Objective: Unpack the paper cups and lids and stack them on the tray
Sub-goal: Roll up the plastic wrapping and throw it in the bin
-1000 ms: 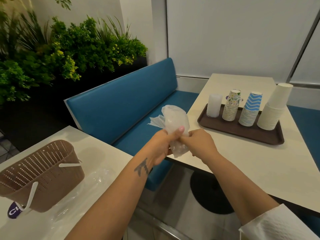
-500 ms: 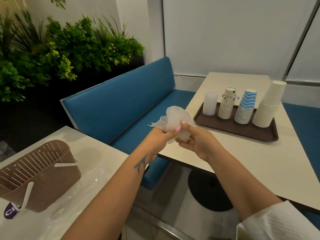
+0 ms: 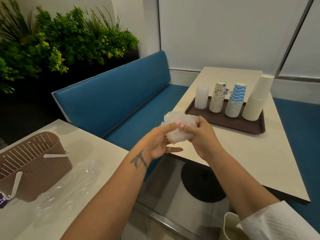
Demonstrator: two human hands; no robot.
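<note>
A crumpled clear plastic bag (image 3: 178, 127) is pressed into a ball between my left hand (image 3: 160, 142) and my right hand (image 3: 199, 134), held over the gap at the near corner of the right table. On that table a brown tray (image 3: 242, 125) carries a stack of clear lids (image 3: 200, 97), a stack of floral paper cups (image 3: 217, 97), a stack of blue zigzag cups (image 3: 235, 101) and a tall leaning stack of plain white cups (image 3: 256, 101).
On the left table (image 3: 107, 153) stand a brown perforated basket (image 3: 34, 163) with white handles and a flat sheet of clear plastic wrap (image 3: 74, 181). A blue bench (image 3: 112, 101) runs between the tables, with plants (image 3: 60, 37) behind it. The right table's black pedestal base (image 3: 199, 184) lies below.
Both hands have squeezed the plastic bag from a loose, upright bundle into a tighter ball. The view has shifted slightly left.
</note>
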